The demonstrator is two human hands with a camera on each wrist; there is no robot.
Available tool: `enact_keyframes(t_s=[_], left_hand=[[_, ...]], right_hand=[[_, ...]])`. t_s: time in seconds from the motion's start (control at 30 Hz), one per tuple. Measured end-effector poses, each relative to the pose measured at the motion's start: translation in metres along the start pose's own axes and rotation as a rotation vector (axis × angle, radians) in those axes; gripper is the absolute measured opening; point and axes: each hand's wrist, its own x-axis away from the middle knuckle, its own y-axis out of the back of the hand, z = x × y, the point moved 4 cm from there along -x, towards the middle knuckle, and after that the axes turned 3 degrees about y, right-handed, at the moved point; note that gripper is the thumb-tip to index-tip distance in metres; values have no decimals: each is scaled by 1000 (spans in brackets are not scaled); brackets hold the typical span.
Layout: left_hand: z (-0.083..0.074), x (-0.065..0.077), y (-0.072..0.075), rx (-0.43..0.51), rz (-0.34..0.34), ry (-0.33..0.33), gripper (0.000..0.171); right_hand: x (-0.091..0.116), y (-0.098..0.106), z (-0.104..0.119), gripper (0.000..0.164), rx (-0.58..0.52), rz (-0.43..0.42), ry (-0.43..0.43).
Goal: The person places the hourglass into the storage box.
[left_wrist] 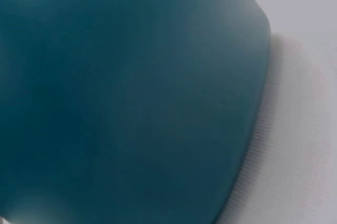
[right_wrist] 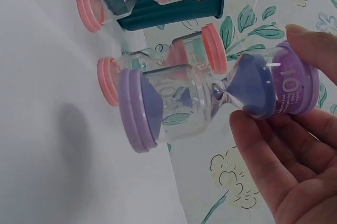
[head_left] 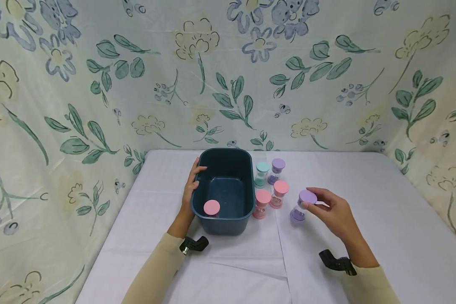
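With thumb and fingers, my right hand [head_left: 336, 215] pinches the upper part of a purple-capped hourglass [head_left: 298, 213]. In the right wrist view the hourglass [right_wrist: 179, 97] has purple sand in both bulbs and a "10" printed near the top; its lower cap is close over the white cloth. The left hand [head_left: 188, 196] grips the left rim of a dark blue-green plastic bin [head_left: 222, 226], fingers curled over the edge. Inside the bin, at its near left corner, a pink-capped hourglass [head_left: 211, 208] stands, its lower part hidden by the wall. Only the bin wall [left_wrist: 131, 97] fills most of the left wrist view.
Just right of the bin stand two pink hourglasses [head_left: 261, 204] [head_left: 279, 194], a teal one [head_left: 261, 174] and another purple one [head_left: 276, 171]. A white cloth [head_left: 247, 270] covers the table. Floral fabric [head_left: 156, 84] hangs behind it and at both sides.
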Motion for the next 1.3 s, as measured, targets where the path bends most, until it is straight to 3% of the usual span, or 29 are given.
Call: enact_keyframes(t_s=[0.43, 1.3], left_hand=[[0, 0, 1, -8, 3, -7, 47], [1, 1, 2, -21, 4, -18, 48]], right_hand=[[-7, 9, 18, 46, 2, -44, 13], [-12, 13, 32, 47, -32, -82, 13]])
